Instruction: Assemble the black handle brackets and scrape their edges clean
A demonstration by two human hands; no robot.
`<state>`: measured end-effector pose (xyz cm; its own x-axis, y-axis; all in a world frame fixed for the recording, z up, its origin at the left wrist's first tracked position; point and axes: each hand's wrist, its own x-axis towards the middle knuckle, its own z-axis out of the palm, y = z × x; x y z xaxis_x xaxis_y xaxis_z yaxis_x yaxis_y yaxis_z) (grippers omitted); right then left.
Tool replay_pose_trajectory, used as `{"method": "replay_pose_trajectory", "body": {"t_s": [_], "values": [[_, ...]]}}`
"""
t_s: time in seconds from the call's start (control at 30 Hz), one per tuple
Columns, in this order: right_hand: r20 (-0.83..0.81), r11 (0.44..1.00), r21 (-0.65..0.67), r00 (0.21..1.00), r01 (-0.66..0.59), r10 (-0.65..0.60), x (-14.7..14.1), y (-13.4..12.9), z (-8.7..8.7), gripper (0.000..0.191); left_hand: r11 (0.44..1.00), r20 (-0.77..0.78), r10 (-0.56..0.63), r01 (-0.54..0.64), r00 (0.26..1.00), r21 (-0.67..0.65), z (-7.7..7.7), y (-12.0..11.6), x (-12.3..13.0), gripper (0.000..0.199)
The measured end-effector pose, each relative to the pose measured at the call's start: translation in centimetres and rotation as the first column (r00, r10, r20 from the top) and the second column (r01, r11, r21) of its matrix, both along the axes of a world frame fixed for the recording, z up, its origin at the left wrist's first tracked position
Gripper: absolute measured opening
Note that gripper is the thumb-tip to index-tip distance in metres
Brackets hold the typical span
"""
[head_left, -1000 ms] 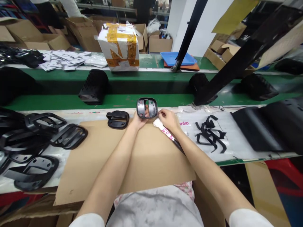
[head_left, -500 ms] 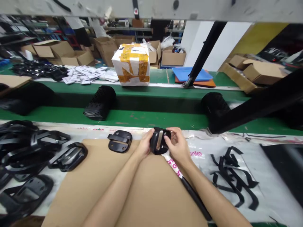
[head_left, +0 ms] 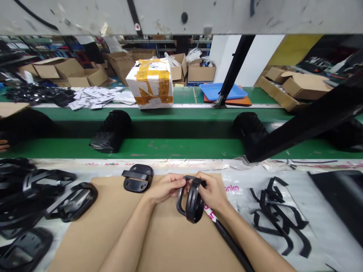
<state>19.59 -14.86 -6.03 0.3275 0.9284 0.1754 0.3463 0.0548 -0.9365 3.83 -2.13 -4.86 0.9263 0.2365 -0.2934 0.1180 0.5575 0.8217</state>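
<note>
Over the brown cardboard (head_left: 170, 241), a black plastic bracket with a curved loop (head_left: 194, 202) is tipped on its edge between my hands. My left hand (head_left: 167, 187) pinches its upper left rim. Around its right side, my right hand (head_left: 211, 190) is closed, some fingers hidden behind it. A black rod (head_left: 231, 238), its upper end wrapped in white film with pink letters, runs below my right wrist. Left of my hands lies a similar black bracket with a strap across it (head_left: 138, 178). Another bracket (head_left: 73, 202) rests at the cardboard's left edge.
More black brackets (head_left: 31, 192) are heaped at the left. Bent black strips (head_left: 279, 215) lie on white film at the right. Beyond run a green ledge (head_left: 170, 147) and a taped white box (head_left: 151, 83). A slanted black post (head_left: 295, 128) stands right. Another person's hand (head_left: 3, 144) shows far left.
The bracket in my hands has turned from facing me to edge-on, its loop now toward me. My left hand has shifted along its rim. The view has tilted up slightly.
</note>
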Motion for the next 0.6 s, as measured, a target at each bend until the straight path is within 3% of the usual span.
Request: {"method": "replay_pose_trajectory", "body": {"t_s": [0.07,0.23,0.4,0.5,0.6], "values": [[-0.015,1.000,-0.016,1.000,0.000,0.000,0.2,0.0,0.2,0.025,0.998,-0.018,-0.029,0.030,0.999,0.051,-0.3,0.1,-0.2,0.042],[0.001,0.999,-0.013,0.999,0.051,-0.051,0.9,0.2,1.1,0.020,0.968,-0.033,0.049,-0.039,0.998,0.248,-1.1,-0.3,0.4,0.049],[0.014,0.999,-0.006,0.998,0.053,-0.053,0.7,0.2,1.5,0.017,0.939,-0.044,0.058,-0.039,0.997,0.341,-0.9,-0.5,0.5,0.050],[0.010,0.998,-0.007,0.998,0.068,-0.068,0.5,0.2,1.1,0.019,0.952,-0.024,0.067,-0.057,0.997,0.302,-0.7,-0.3,0.3,0.048],[0.012,0.994,0.001,0.994,0.109,-0.109,0.5,0.1,0.5,0.019,0.984,-0.012,-0.032,0.034,0.999,0.173,-0.3,0.2,0.0,0.047]]}}
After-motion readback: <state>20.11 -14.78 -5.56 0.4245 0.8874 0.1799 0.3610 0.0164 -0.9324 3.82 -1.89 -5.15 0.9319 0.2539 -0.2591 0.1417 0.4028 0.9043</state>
